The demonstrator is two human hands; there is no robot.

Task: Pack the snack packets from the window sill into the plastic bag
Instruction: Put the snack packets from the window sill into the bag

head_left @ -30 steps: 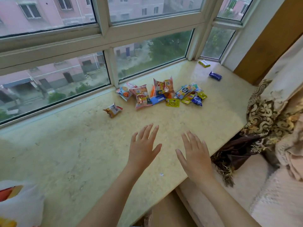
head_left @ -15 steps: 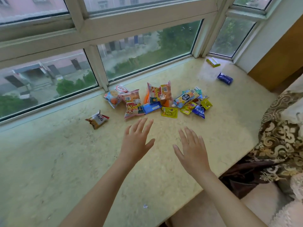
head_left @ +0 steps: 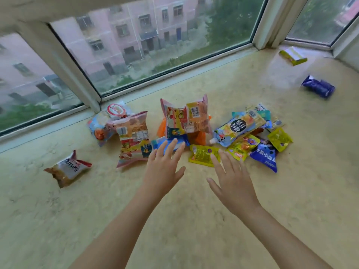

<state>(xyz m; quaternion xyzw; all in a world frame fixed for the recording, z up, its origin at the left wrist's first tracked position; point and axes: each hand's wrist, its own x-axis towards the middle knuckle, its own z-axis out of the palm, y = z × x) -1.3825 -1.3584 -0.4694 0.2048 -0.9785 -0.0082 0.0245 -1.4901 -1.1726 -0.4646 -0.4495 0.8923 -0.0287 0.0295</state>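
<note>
Both hands, the left hand (head_left: 163,169) and right hand (head_left: 233,183), are spread flat and hold nothing, just over the snack packets (head_left: 186,121) on the window sill (head_left: 194,220).

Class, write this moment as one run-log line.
left hand open, reaching over blue packet | right hand open, fingertips at yellow packet | nothing held | plastic bag not in view

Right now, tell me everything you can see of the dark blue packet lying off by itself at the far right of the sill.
The dark blue packet is a small, glossy, pillow-shaped wrapper, apparently plastic film, with a paler crimped end toward the window. It looks sealed and full, lying flat and slightly angled on the window sill, apart from the main pile. Nothing touches it; neither hand is near. Its print is too blurred to read.
</note>
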